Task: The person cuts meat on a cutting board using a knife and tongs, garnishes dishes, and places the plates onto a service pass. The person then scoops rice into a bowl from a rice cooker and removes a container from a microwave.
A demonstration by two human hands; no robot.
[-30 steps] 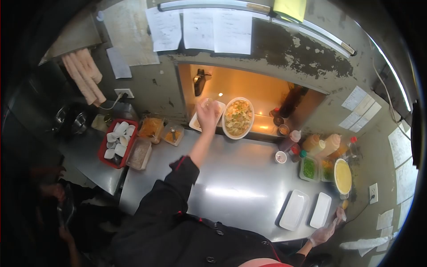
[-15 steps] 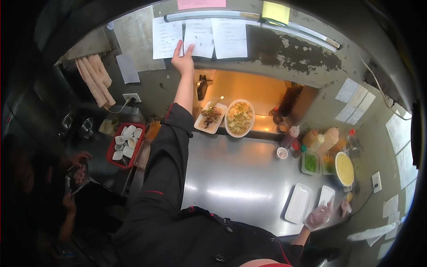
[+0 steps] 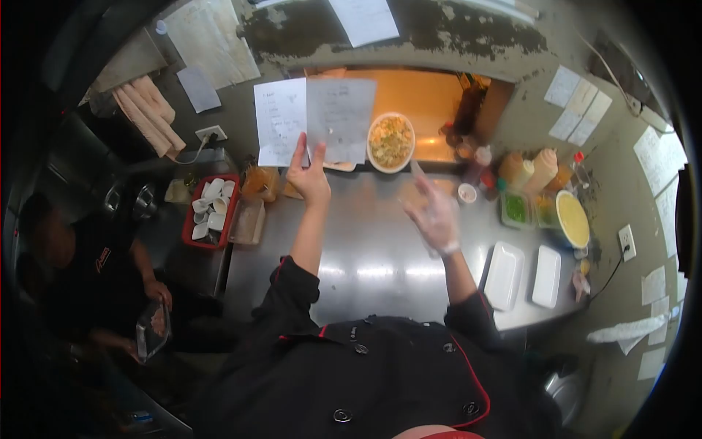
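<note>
Two papers are pinched near their lower edges by the left grip, long axes pointed away from it; rightward, the gloved right grip is held spread, unladen.

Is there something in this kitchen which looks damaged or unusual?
Yes. The wall above the lit opening looks damaged: its finish is patchy, as if paint had peeled. Oddly, only the right hand wears a clear glove; the left hand, holding papers, is bare.

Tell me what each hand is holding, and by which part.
The left hand holds two paper sheets near their lower edges, where they meet. The right hand is open and looks empty.
</note>
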